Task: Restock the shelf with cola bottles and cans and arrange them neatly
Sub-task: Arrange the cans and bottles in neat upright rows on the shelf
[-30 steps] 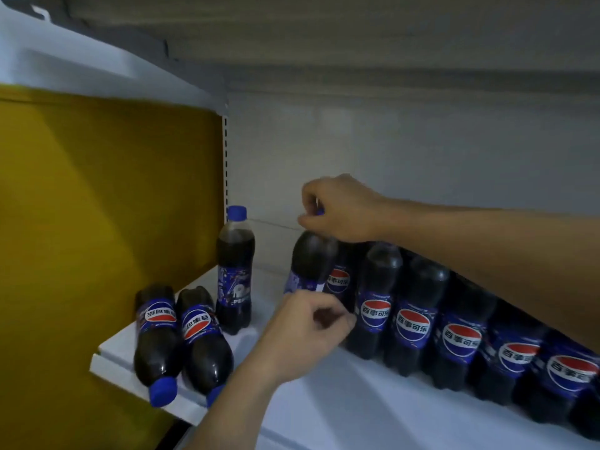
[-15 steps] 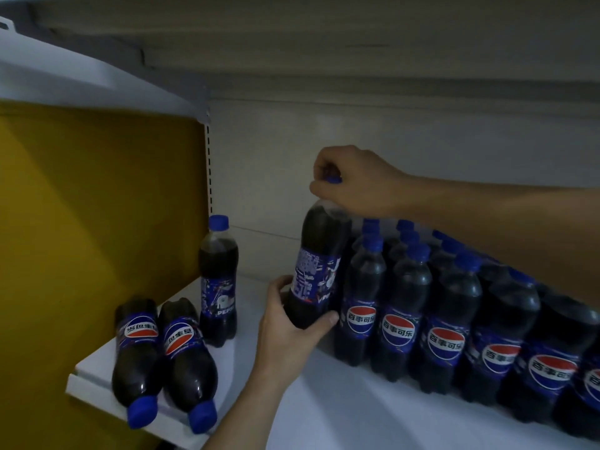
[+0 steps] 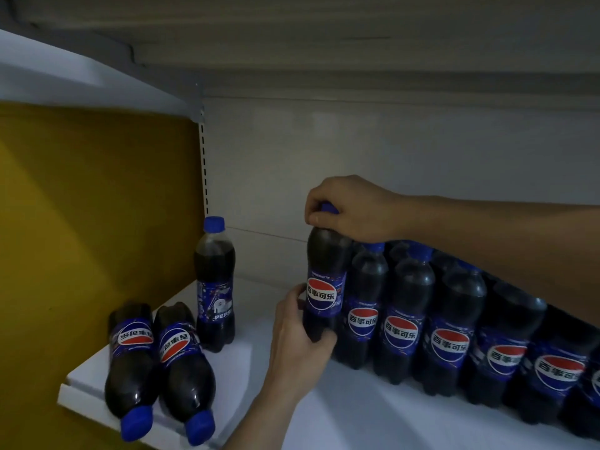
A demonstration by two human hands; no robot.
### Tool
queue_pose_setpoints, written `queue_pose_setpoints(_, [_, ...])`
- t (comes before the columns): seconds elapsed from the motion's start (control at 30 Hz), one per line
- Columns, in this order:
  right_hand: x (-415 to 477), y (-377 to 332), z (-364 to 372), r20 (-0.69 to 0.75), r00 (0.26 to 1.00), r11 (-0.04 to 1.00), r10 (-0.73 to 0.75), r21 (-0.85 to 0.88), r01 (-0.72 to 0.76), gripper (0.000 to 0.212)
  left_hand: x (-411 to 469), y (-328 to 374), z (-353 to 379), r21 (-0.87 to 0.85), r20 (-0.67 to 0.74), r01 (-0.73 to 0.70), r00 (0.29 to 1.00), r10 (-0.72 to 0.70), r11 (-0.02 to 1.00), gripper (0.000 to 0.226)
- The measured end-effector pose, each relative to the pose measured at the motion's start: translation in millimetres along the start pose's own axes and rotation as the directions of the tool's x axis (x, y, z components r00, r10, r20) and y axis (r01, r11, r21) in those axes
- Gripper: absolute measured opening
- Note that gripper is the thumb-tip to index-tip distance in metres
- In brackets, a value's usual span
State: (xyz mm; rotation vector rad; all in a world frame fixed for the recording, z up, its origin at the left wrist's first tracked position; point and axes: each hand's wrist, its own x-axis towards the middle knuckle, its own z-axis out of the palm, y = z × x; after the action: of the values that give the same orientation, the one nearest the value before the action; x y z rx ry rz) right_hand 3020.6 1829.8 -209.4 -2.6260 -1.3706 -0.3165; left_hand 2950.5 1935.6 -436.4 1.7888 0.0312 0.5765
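A cola bottle [image 3: 324,280] with a blue cap stands at the left end of a row of bottles [image 3: 454,336] on the white shelf [image 3: 341,417]. My right hand [image 3: 350,209] grips its cap from above. My left hand [image 3: 298,339] holds its lower body from the left, and its round label faces me. One more bottle [image 3: 215,284] stands alone further left. Two bottles [image 3: 156,365] lie on their sides at the shelf's left front corner, caps toward me.
A yellow side panel [image 3: 91,222] closes the shelf on the left. An upper shelf [image 3: 81,79] hangs overhead. The white back wall [image 3: 389,151] is behind the bottles. Bare shelf surface shows in front of the row.
The held bottle has turned so its round label now faces me. My left hand has closed round its lower body. The view has shifted slightly.
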Motion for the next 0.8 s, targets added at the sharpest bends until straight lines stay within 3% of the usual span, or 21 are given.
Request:
queue_pose_setpoints(0.1, [0, 2, 10, 0.006, 0.999, 0.998, -0.054, -0.028, 0.054, 0.016, 3, -11, 2, 0.101, 0.002, -0.028, 1.0, 0.027, 0.995, 0.067])
queue_pose_setpoints(0.3, [5, 10, 28, 0.057, 0.998, 0.999, -0.009, -0.037, 0.011, 0.019, 10, -26, 6, 0.157, -0.004, -0.008, 1.0, 0.009, 0.987, 0.067])
queue_pose_setpoints(0.63, [14, 18, 42, 0.142, 0.987, 0.993, 0.077, -0.101, -0.063, 0.019, 12, -33, -1, 0.322, 0.103, 0.031, 0.992, -0.067, 0.946, 0.071])
queue_pose_setpoints(0.73, [16, 13, 36, 0.174, 0.982, 0.981, 0.075, -0.188, -0.042, 0.019, 12, -32, -3, 0.341, 0.116, 0.04, 0.99, -0.084, 0.939, 0.069])
queue_pose_setpoints(0.8, [21, 1, 27, 0.195, 0.979, 0.942, 0.067, -0.335, 0.002, 0.026, 10, -28, -6, 0.368, 0.137, 0.047, 0.985, -0.104, 0.929, 0.07])
